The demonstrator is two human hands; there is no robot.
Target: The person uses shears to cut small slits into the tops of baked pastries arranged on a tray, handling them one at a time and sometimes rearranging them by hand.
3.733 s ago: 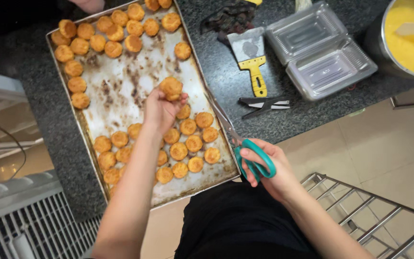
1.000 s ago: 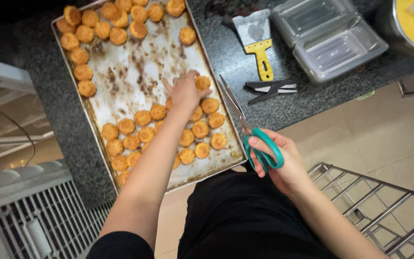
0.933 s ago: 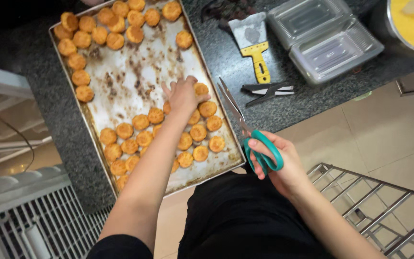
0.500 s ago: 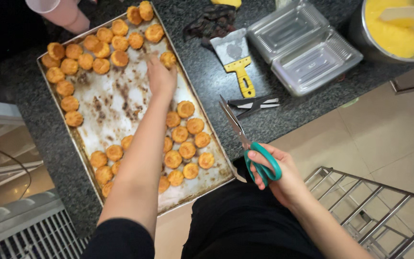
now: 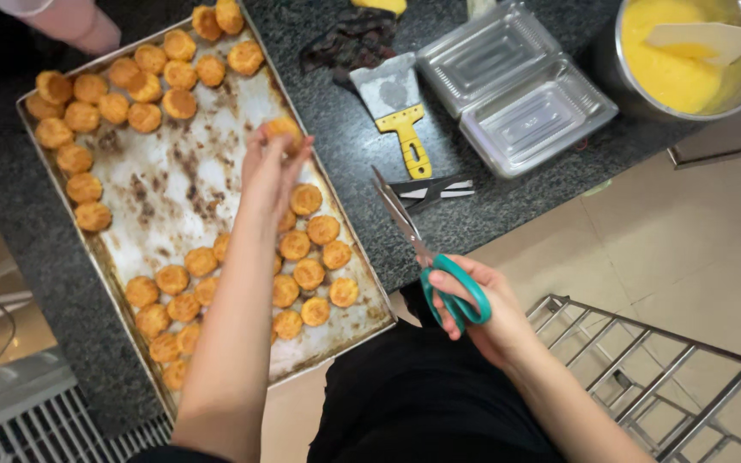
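Pastry puff (image 5: 285,130), golden and round, sits pinched in the fingers (image 5: 261,147) of my left hand (image 5: 269,167), lifted just above the baking tray (image 5: 62,184) near its right-hand rim. From the head view, which is all I have, more puffs lie in two clusters on the tray: one along the far edge, one nearer my body, with bare, stained metal between them. My right hand (image 5: 482,313) is off the bench (image 5: 490,201), its fingers closed through the teal handles of the scissors (image 5: 426,257), blades together and pointing up toward the tray. On the bench beyond lie a yellow-handled scraper (image 5: 396,107), clear plastic containers (image 5: 516,86), and a metal bowl of yellow batter (image 5: 688,56) with a spatula in it. Another person's arm (image 5: 75,21) shows at the far corner of the tray.

My judgement of the risks: the puff looks fragile, so too tight a pinch could crush it, and too loose a one could drop it. The scissor tips point close to my left forearm, so a careless swing could nick it.
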